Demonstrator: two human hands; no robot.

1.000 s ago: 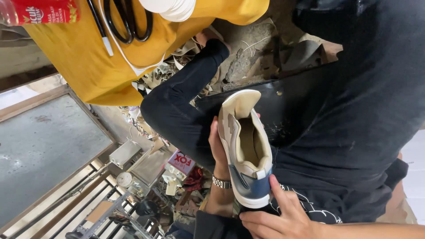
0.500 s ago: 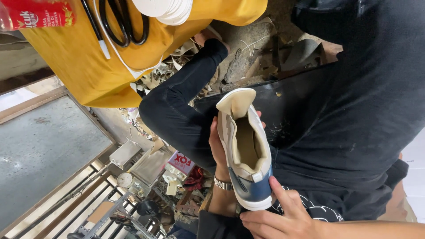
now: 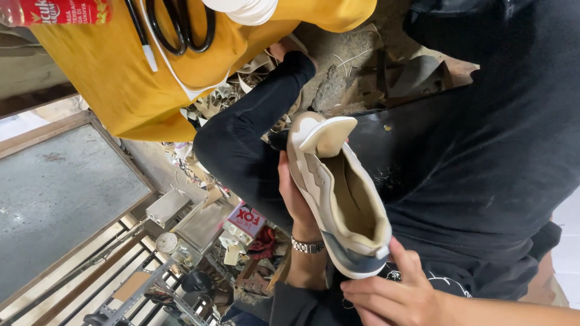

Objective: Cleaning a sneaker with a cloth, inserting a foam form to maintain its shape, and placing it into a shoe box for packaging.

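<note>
Shoe: cream and blue cloth sneaker upper (image 3: 338,199), no sole on it yet.
Left hand (image 3: 296,196): wraps its side.
Right hand (image 3: 393,296): fingers pinch its heel.

scissors (image 3: 181,24) cut off at top edge, left hand (image 3: 296,199) mostly behind shoe (image 3: 338,199)

The shoe (image 3: 338,193) is cream and off-white with wavy beige panels along its side, a tan lining inside, and a slate-blue heel with a white edge. The watch (image 3: 307,245) band is silvery metal. The trousers (image 3: 254,139) are black, and the shirt (image 3: 477,151) is black too, dusted with pale specks and carrying a white print near the hem. The cloth (image 3: 121,72) is mustard yellow. On it, the scissors (image 3: 181,24) are black, and the bottle (image 3: 54,11) has a red label with white lettering. The small box (image 3: 244,222) is red and white.
</note>
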